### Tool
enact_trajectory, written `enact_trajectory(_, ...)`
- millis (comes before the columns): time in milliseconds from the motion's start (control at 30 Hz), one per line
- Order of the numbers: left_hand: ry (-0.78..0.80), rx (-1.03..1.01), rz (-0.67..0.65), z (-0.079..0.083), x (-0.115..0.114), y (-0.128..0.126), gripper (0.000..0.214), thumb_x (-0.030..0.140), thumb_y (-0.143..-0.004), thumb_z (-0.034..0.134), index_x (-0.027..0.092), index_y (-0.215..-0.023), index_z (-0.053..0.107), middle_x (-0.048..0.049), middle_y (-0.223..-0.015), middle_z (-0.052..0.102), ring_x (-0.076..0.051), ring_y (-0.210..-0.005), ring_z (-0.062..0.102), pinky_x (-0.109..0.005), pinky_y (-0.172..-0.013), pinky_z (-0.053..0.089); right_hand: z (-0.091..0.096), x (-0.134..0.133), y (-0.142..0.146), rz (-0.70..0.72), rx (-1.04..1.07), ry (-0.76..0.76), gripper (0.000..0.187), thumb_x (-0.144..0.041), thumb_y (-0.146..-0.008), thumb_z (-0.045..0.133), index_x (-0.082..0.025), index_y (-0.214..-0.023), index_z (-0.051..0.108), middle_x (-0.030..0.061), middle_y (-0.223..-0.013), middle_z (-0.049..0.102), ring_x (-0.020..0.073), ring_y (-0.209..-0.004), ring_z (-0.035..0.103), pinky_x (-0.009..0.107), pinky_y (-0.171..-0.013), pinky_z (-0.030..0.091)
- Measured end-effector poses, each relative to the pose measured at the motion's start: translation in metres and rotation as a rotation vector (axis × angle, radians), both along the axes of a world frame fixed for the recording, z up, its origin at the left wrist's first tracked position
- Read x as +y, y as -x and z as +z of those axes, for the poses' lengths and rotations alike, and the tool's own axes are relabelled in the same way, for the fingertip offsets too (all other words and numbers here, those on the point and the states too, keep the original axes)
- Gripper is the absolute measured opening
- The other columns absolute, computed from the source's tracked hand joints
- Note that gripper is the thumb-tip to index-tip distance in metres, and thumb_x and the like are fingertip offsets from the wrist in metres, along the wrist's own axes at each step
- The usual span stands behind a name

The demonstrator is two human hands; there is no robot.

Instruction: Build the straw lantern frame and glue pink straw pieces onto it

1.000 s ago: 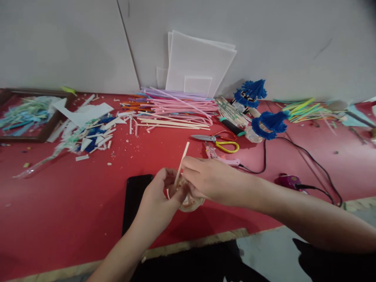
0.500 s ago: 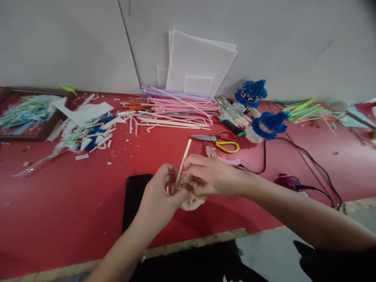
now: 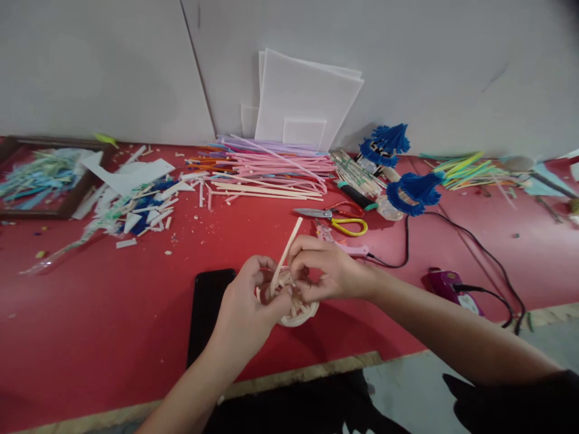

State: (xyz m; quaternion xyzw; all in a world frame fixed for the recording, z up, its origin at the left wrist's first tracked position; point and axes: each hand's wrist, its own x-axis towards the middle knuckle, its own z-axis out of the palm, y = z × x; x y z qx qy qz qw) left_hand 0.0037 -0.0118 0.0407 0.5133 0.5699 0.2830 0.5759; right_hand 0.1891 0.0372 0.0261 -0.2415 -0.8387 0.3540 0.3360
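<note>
Red surface (image 3: 113,325) against a grey wall (image 3: 113,72), pale stick offcuts (image 3: 154,208) piled back left. Round pale frame (image 3: 299,317) sits low centre, between both hands, just right of the black phone (image 3: 208,307). Over the last second the right hand (image 3: 328,268) backed off a little and its curl loosened; more of the frame's inside shows, and the upright stick (image 3: 286,249) leans further right. My read: small adjustments inside the frame, stick not settled flat. Left hand (image 3: 244,301) is clamped on the frame's near-left side, thumb over the rim. Right thumb and index tips converge above the opening; can't tell if they pinch anything. Stick's lower end is lost behind the left thumb, so no confirming what it touches. Frame interior too blurred to count pieces.
</note>
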Motion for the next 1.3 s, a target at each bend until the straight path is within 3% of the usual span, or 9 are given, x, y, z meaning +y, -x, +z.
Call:
enact_trajectory(233,-0.023,0.059,0.034,-0.003,-0.002,0.004,0.029,0.03,-0.074,0.063,0.021,-0.097,0.048,0.0013,-0.08,0.063,-0.016,-0.069,0.06,-0.028,-0.064,0.046,0.014,0.004,-0.007,-0.042,-0.033,0.073,0.01,-0.011,-0.075,0.061,-0.019,-0.073,0.054,0.0021,-0.087,0.055,0.0132,-0.079,0.056,0.026,-0.069,0.049)
enact_trajectory(400,-0.028,0.019,0.039,-0.006,-0.004,0.006,0.025,0.029,-0.077,0.062,0.022,-0.096,0.047,0.0027,-0.078,0.062,-0.015,-0.068,0.059,-0.027,-0.064,0.045,0.035,-0.002,-0.004,0.008,-0.275,0.013,0.005,-0.014,-0.085,0.058,-0.016,-0.088,0.061,0.0066,-0.096,0.059,0.0153,-0.087,0.058,0.028,-0.077,0.05)
enact_trajectory(567,-0.069,0.005,0.036,-0.003,-0.002,0.004,0.02,0.025,-0.075,0.062,0.021,-0.089,0.048,0.0029,-0.079,0.06,-0.014,-0.074,0.058,-0.025,-0.066,0.045,0.046,-0.011,0.003,-0.036,-0.458,-0.067,0.017,-0.016,-0.093,0.048,-0.013,-0.082,0.061,0.0092,-0.092,0.059,0.0169,-0.084,0.056,0.031,-0.076,0.047)
enact_trajectory(633,-0.058,0.014,0.051,-0.002,-0.001,0.005,0.021,0.026,-0.075,0.062,0.021,-0.09,0.049,0.0035,-0.078,0.059,-0.014,-0.07,0.057,-0.025,-0.064,0.045,0.039,-0.013,0.006,-0.121,-0.327,0.086,0.012,-0.014,-0.09,0.051,-0.015,-0.081,0.059,0.0063,-0.089,0.057,0.0147,-0.08,0.055,0.028,-0.072,0.046)
enact_trajectory(733,-0.026,0.034,0.061,-0.001,0.0,0.006,0.024,0.029,-0.076,0.062,0.02,-0.094,0.049,0.0021,-0.08,0.061,-0.014,-0.069,0.058,-0.025,-0.062,0.046,0.021,-0.012,0.008,-0.232,-0.034,0.479,0.008,-0.019,-0.086,0.056,-0.016,-0.077,0.055,0.0023,-0.083,0.054,0.0125,-0.073,0.053,0.026,-0.065,0.044)
enact_trajectory(833,-0.018,0.048,0.059,0.0,0.0,0.007,0.027,0.03,-0.075,0.063,0.02,-0.096,0.05,-0.0002,-0.084,0.064,-0.015,-0.071,0.06,-0.027,-0.064,0.047,0.012,-0.008,0.006,-0.214,0.096,0.732,0.013,-0.028,-0.085,0.055,-0.018,-0.077,0.052,0.0006,-0.08,0.05,0.0124,-0.071,0.051,0.027,-0.065,0.043)
enact_trajectory(1067,-0.042,0.089,-0.028,0.002,0.002,0.003,0.018,0.027,-0.074,0.061,0.021,-0.083,0.047,0.0035,-0.073,0.059,-0.012,-0.062,0.054,-0.025,-0.06,0.041,0.046,-0.002,0.007,-0.093,-0.463,0.186,0.025,-0.008,-0.068,0.061,-0.018,-0.057,0.041,-0.0003,-0.076,0.048,0.013,-0.073,0.044,0.029,-0.071,0.036)
enact_trajectory(1200,-0.046,0.09,-0.013,0.002,0.004,0.002,0.021,0.027,-0.072,0.062,0.021,-0.085,0.047,0.0045,-0.07,0.058,-0.012,-0.06,0.052,-0.025,-0.058,0.04,0.041,0.003,0.007,-0.064,-0.427,0.244,0.022,-0.005,-0.071,0.056,-0.018,-0.059,0.043,-0.001,-0.076,0.047,0.0115,-0.07,0.044,0.026,-0.065,0.034)
enact_trajectory(1300,-0.035,0.086,-0.007,0.003,0.005,0.003,0.023,0.028,-0.071,0.062,0.021,-0.087,0.047,0.0039,-0.071,0.059,-0.013,-0.061,0.055,-0.025,-0.058,0.042,0.018,0.006,0.004,-0.126,-0.147,0.358,0.026,-0.015,-0.081,0.056,-0.018,-0.059,0.044,-0.0022,-0.074,0.045,0.0107,-0.069,0.045,0.026,-0.066,0.037)
